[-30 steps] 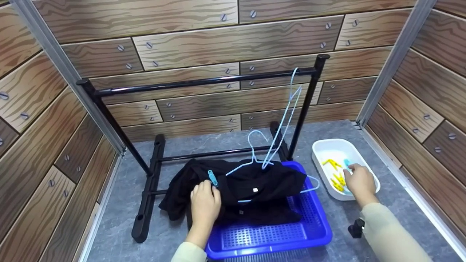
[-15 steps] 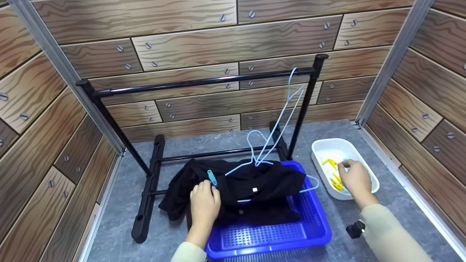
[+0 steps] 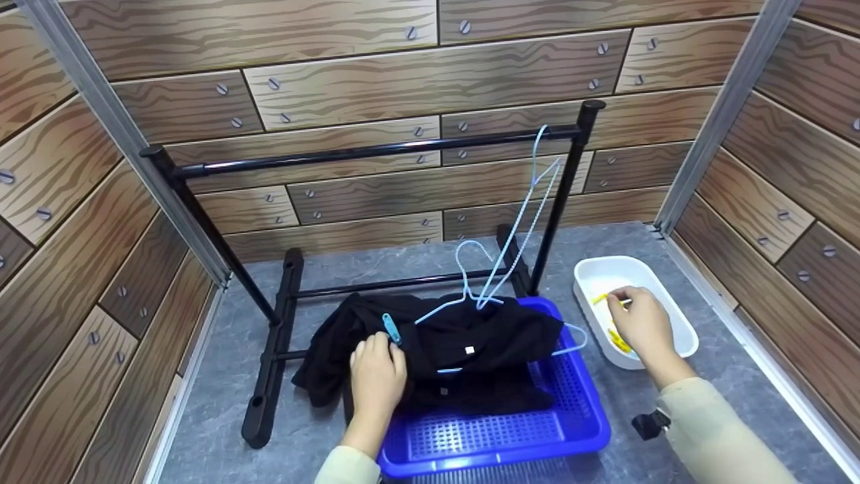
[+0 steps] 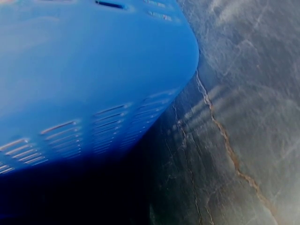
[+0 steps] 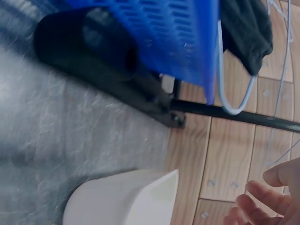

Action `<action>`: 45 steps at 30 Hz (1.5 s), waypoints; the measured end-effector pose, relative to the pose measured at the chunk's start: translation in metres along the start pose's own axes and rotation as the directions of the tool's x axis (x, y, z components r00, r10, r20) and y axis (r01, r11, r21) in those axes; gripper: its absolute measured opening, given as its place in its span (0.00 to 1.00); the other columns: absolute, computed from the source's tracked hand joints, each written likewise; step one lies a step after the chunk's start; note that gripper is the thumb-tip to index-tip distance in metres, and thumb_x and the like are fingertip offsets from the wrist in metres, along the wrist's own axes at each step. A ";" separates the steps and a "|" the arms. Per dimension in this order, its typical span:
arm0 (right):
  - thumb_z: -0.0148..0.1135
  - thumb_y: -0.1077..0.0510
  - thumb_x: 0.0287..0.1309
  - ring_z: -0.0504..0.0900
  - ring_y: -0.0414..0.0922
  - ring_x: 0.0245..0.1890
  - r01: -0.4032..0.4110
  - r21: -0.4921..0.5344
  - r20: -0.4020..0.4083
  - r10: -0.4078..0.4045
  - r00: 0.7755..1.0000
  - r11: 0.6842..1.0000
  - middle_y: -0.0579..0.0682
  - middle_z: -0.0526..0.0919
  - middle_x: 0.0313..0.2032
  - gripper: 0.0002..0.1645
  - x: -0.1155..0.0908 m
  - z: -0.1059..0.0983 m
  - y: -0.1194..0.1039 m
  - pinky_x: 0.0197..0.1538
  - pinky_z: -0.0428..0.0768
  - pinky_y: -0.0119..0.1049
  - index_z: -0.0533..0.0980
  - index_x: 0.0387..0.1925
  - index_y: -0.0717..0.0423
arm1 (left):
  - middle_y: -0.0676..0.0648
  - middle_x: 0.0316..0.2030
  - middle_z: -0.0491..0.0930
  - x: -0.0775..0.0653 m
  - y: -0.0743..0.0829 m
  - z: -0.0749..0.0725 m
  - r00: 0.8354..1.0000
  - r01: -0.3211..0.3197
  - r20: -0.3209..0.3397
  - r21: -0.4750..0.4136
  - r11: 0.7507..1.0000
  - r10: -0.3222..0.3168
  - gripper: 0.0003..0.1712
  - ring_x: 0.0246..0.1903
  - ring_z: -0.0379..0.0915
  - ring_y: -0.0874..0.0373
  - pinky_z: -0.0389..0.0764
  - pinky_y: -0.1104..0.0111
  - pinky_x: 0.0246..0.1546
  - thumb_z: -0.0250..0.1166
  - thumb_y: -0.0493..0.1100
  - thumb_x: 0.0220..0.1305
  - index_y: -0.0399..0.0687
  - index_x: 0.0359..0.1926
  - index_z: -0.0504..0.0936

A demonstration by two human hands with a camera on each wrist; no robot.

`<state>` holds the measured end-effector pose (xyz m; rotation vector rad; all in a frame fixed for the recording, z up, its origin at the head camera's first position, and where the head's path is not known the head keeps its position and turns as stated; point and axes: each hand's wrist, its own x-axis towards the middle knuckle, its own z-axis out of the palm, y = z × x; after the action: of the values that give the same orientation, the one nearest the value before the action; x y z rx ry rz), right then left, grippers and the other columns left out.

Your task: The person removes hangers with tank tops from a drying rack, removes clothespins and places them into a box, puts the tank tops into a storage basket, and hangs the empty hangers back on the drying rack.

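In the head view my left hand [image 3: 379, 373] grips the left part of a black shirt [image 3: 497, 329], which lies over a blue basket [image 3: 497, 458]. A teal clothespin [image 3: 392, 329] stands on the cloth just beyond my left fingertips. The shirt has a light-blue wire hanger [image 3: 440, 312] in it. My right hand [image 3: 641, 323] is over a white tub [image 3: 675, 316], with thumb and forefinger close together. Yellow clothespins [image 3: 618, 341] lie in the tub, partly hidden by that hand. In the right wrist view the right fingers [image 5: 267, 199] are loosely bent, with nothing visible between them.
A black clothes rack [image 3: 376, 152] stands behind the basket. Another light-blue wire hanger [image 3: 521, 222] hangs at the right end of its bar, its lower end over the shirt. Wood-patterned walls [image 3: 336, 94] enclose the grey floor [image 3: 201, 403] on three sides.
My right hand has shifted left within the tub's area, and the teal clothespin seen there earlier is now out of sight. The hanging hanger swings slightly. My left hand stays in place.
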<state>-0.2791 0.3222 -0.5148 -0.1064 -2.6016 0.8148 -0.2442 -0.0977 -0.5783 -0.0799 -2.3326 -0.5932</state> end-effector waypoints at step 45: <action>0.58 0.57 0.58 0.78 0.46 0.33 0.130 0.241 0.030 -0.141 0.990 0.962 0.52 0.80 0.31 0.09 -0.005 0.014 -0.103 0.40 0.74 0.41 0.80 0.33 0.59 | 0.47 0.23 0.73 0.001 0.002 -0.002 1.000 0.014 -0.001 -0.005 1.000 -0.014 0.06 0.26 0.68 0.46 0.67 0.58 0.30 0.54 0.42 0.56 0.44 0.28 0.73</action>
<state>-0.2757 0.2288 -0.4695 0.1602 -2.4977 1.0818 -0.2436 -0.0973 -0.5758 -0.0652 -2.3329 -0.6055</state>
